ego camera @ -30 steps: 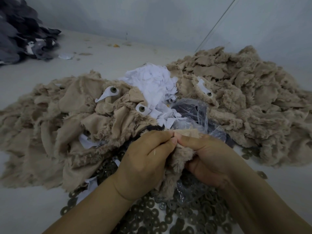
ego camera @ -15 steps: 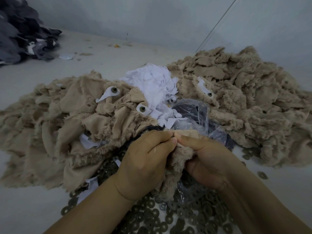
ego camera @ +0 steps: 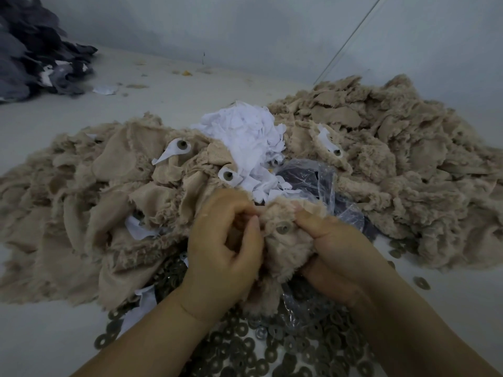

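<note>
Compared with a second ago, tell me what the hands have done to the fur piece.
The left hand and right hand have drawn slightly apart, spreading the beige fur piece and baring a round washer on it. Both still grip the piece. The beige pile, white scraps and loose washers lie as before.

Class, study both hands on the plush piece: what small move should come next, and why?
Probably press the washer flat with a thumb: it sits on the plush piece, which the left hand and right hand pinch on either side, so it is exposed and steadied.
</note>
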Motion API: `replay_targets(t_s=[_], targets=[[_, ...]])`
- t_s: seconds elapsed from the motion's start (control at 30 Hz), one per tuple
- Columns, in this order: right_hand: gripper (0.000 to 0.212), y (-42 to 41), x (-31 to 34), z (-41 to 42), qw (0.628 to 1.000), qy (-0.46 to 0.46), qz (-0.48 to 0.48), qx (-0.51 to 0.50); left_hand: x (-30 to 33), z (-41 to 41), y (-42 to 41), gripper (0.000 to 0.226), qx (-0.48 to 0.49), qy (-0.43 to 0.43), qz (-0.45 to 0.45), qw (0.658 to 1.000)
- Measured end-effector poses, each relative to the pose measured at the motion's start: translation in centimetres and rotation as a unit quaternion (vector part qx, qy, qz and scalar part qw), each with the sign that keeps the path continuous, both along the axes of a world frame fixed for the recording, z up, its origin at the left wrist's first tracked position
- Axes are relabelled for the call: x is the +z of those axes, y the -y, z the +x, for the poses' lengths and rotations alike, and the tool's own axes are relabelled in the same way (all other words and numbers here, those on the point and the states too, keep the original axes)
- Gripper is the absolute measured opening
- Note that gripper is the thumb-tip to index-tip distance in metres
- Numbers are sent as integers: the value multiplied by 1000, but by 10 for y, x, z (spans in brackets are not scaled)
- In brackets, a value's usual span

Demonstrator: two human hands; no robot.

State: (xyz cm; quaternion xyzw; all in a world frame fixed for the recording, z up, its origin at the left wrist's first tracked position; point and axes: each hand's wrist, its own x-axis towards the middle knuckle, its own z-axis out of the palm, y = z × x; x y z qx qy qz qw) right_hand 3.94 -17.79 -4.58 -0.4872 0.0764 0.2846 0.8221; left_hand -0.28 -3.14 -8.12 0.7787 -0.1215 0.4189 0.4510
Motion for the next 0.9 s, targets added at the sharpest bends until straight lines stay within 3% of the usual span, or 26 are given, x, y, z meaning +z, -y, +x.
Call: replay_targets(t_s=[0.13, 0.27, 0.37, 0.6, 0.8, 0.9], targets=[[38, -1, -3, -5, 997, 70, -2, 36, 3, 3, 0, 32, -23, -129, -121, 984], [35, -4, -12, -10, 986, 150, -55, 50, 0, 4, 2, 43, -38, -149, -137, 979], [26, -4, -14, -12, 977, 188, -88, 41, -2, 4, 2, 36, -53, -154, -167, 973], [21, -2, -9, -8, 995, 87, -23, 48, -2, 4, -2, 26, -82, -178, -274, 941], [25, -3, -9, -12, 983, 156, -87, 40, 0, 3, 1, 24, -90, -167, -281, 941], [28, -3, -9, -12, 985, 147, -77, 38, -2, 2, 1, 19, -90, -168, -277, 942]])
